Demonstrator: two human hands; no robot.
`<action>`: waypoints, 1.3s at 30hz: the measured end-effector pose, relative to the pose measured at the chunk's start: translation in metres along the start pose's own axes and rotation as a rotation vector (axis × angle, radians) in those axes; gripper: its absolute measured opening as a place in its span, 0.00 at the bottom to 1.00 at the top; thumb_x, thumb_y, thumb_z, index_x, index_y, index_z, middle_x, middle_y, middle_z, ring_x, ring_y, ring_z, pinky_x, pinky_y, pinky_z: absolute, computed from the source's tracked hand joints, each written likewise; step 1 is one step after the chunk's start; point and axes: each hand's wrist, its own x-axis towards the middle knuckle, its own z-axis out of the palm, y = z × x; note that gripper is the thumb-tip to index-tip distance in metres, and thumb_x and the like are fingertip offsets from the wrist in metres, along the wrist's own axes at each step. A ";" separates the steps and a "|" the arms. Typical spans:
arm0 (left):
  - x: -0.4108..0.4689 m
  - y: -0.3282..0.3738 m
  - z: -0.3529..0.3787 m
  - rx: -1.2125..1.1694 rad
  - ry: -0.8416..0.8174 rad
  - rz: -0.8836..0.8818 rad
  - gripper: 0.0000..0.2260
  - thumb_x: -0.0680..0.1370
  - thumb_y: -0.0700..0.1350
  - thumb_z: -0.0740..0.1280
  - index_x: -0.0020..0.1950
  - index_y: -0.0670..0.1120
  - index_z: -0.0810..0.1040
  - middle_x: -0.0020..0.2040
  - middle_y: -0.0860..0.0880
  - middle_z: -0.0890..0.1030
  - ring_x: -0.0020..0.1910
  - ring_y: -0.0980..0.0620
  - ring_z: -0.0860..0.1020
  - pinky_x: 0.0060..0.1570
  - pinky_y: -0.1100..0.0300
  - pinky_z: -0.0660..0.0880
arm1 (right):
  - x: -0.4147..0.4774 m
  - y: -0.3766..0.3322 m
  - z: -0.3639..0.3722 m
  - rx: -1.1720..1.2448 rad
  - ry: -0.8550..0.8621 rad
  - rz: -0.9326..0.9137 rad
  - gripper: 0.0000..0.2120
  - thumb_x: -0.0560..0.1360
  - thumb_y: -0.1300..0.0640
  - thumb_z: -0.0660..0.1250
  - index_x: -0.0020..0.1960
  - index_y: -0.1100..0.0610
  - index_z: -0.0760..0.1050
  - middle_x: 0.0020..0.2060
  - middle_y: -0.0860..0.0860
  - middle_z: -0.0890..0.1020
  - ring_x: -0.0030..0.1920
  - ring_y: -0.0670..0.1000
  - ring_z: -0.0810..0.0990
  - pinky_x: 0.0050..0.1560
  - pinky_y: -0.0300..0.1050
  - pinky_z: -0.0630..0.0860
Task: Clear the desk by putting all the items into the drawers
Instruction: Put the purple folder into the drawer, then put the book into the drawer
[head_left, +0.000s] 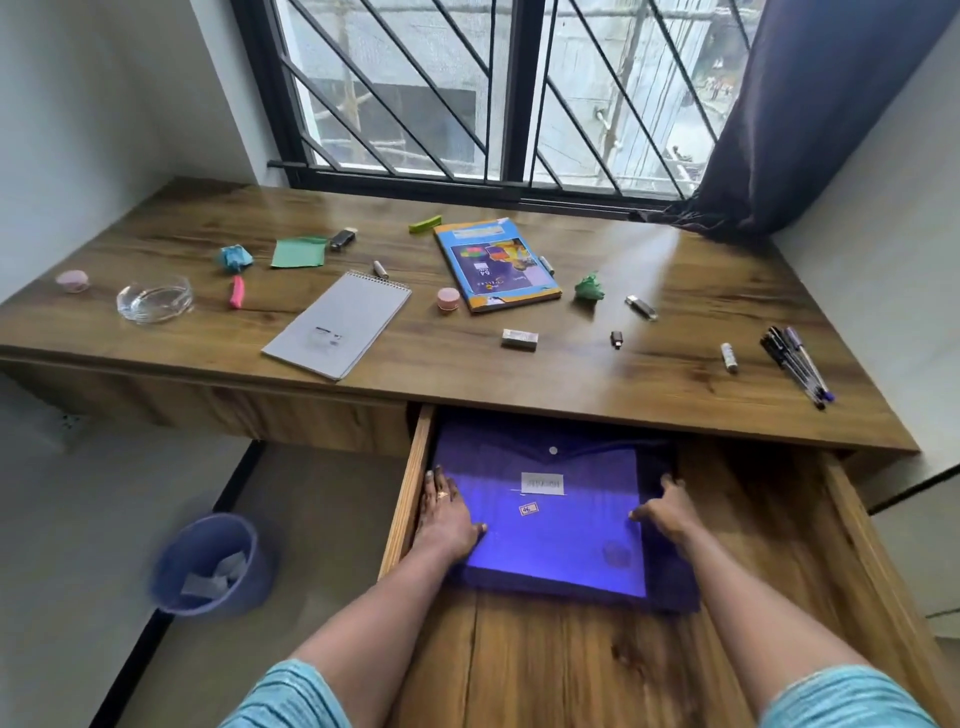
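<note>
A purple snap folder (558, 525) lies flat in the left part of the open wooden drawer (753, 545). My left hand (444, 512) lies on the folder's left edge with straight fingers, against the drawer's side wall. My right hand (667, 506) rests on the folder's right edge, thumb on top. On the desk (675, 291) lie a spiral notepad (337, 325), a colourful book (496, 265), several pens (797, 364), an eraser (519, 339), USB sticks (641, 306) and a glass dish (155, 300).
Paper scraps in blue (235, 258) and green (589, 287), a green sticky pad (300, 253), a pink highlighter (237, 291) and two pink caps (448, 299) are scattered on the desk. A blue bin (210, 564) stands on the floor at left. A curtain (779, 114) hangs at right.
</note>
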 end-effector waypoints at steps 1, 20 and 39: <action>-0.001 0.001 0.000 0.000 -0.002 -0.008 0.41 0.79 0.53 0.62 0.77 0.36 0.37 0.76 0.41 0.33 0.76 0.44 0.34 0.76 0.54 0.41 | 0.001 0.001 0.002 -0.023 -0.004 0.000 0.43 0.67 0.67 0.73 0.75 0.66 0.52 0.75 0.64 0.51 0.75 0.59 0.55 0.72 0.44 0.57; -0.021 0.036 -0.050 -0.131 0.455 -0.008 0.19 0.81 0.38 0.52 0.71 0.41 0.69 0.73 0.45 0.67 0.73 0.49 0.65 0.70 0.61 0.63 | -0.035 -0.064 -0.010 -0.427 0.241 -0.301 0.13 0.74 0.61 0.58 0.54 0.60 0.78 0.55 0.60 0.80 0.56 0.61 0.79 0.52 0.47 0.75; 0.127 0.104 -0.200 -0.997 0.122 -0.126 0.19 0.80 0.34 0.52 0.71 0.34 0.64 0.70 0.36 0.69 0.69 0.40 0.69 0.66 0.53 0.68 | 0.085 -0.265 0.021 -0.429 0.180 -0.781 0.15 0.77 0.59 0.60 0.63 0.62 0.71 0.67 0.56 0.70 0.64 0.58 0.72 0.58 0.49 0.72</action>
